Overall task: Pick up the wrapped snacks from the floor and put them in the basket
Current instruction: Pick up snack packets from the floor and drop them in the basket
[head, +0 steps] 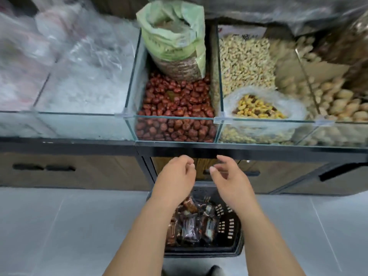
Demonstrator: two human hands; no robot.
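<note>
- Below our forearms, on the grey tiled floor (69,226), sits the dark slotted basket (229,222), just in front of the cabinet (79,172); the wrapped snacks (191,226) lie heaped inside it, brown and glossy.
- Our left hand (175,176) hangs above the basket with its fingers loosely curled toward the thumb, and we see nothing held in it.
- Our right hand (227,176) hovers beside it, close but apart, fingers gently curved and slightly spread, also holding nothing.
- No loose snack shows on the tiles in view, so we judge the task to be near its end, or between two pickups.
- To do this step well, we should look along the floor on both sides of the basket and near the shoe (215,270) at the bottom edge, since our arms hide part of the ground.
- For any piece found, we would pinch the wrapper by its body, not its crimped end, and let go low over the middle of the heap so it does not slide over the rim.
- As for writing: the green bag (175,36) standing in the red dates (177,108) carries print too blurred to read.
- A white card (249,34) behind the pale nuts (245,62) shows dark characters, cut off and illegible.
- Print on the snack wrappers cannot be made out, so we name no brand.
</note>
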